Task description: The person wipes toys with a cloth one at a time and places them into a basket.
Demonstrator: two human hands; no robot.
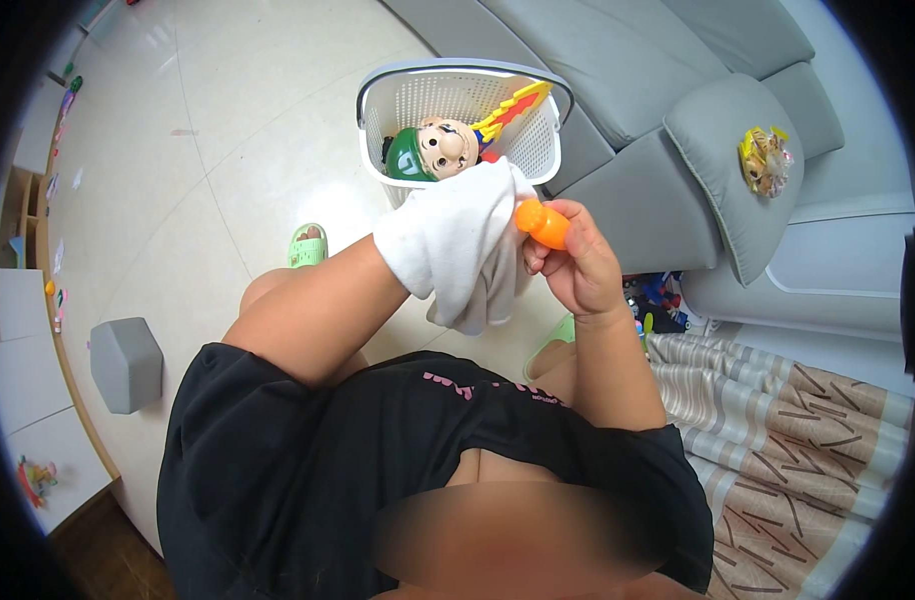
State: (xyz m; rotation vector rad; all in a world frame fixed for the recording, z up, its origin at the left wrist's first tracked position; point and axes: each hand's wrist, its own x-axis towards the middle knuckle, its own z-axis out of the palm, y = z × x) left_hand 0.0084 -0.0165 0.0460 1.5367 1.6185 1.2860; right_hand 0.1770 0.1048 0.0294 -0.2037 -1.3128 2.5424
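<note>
A white cloth [458, 235] covers my left hand and wrist, with its loose folds hanging below. The fingers of that hand are hidden beneath it. My right hand [585, 265] grips a small, shiny orange plastic toy [543, 224] with a rounded, bulbous end, between thumb and fingers. The rounded end of the toy touches the cloth or lies right beside it. Just beyond both hands stands a white perforated basket [378, 110] with a dark handle. Inside are a toy face with a green cap [430, 152] and a yellow-and-red flame-shaped toy [515, 110].
A grey sofa [588, 70] is at the right, with a grey cushion [718, 150] bearing a bagged item [766, 162]. Patterned curtains [778, 430] hang lower right. Colourful toys [658, 300] lie beside the sofa. A grey hexagonal stool [126, 365] stands left, near white cabinets [43, 370].
</note>
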